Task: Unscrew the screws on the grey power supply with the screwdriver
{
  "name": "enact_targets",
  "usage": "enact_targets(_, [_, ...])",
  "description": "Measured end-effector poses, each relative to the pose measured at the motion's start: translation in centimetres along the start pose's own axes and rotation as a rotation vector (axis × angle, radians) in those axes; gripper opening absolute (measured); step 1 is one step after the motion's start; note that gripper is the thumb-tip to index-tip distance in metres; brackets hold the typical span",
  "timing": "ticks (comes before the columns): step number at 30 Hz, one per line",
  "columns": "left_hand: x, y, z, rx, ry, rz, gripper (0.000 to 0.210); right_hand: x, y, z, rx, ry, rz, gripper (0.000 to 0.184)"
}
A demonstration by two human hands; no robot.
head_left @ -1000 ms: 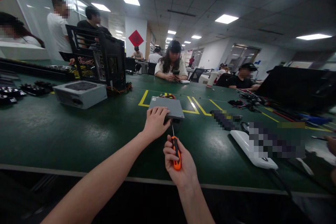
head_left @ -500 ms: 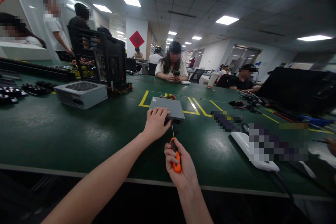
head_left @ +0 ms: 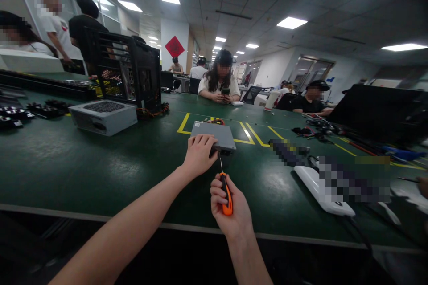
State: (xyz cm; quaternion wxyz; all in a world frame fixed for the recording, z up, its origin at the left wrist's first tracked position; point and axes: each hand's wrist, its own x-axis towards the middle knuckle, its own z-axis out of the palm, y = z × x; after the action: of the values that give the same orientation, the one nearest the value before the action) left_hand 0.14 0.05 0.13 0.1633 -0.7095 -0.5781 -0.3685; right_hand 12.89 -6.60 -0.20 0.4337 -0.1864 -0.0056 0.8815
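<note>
A flat grey power supply unit [head_left: 219, 136] lies on the green table, with coloured wires showing behind its far edge. My left hand [head_left: 199, 153] rests over its near left corner, fingers on the top face and thumb against the near side. In my right hand [head_left: 232, 207] is a screwdriver [head_left: 228, 200] with an orange and black handle, the fingers wrapped round it. Its thin shaft points up and away to the near side of the unit, below the left thumb. The tip is too small to tell whether it sits in a screw.
To the left stand a second, larger power supply [head_left: 105, 117] and an open black computer case [head_left: 125, 75]. A white power strip [head_left: 323, 191] with cables lies at the right, near a dark monitor [head_left: 384, 116]. Across the table a person [head_left: 219, 80] holds a phone.
The screwdriver's handle has turned slightly in my right hand, and the fingers have shifted on it. My left hand stays on the power supply. Standing people at the far left have moved leftward.
</note>
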Motion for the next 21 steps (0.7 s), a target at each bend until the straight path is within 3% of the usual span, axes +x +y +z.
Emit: enact_targets(21, [0.03,0.10,-0.09,-0.006,-0.015,-0.013,0.027,0.11,0.24,0.22,0.006,0.011,-0.020,0.024])
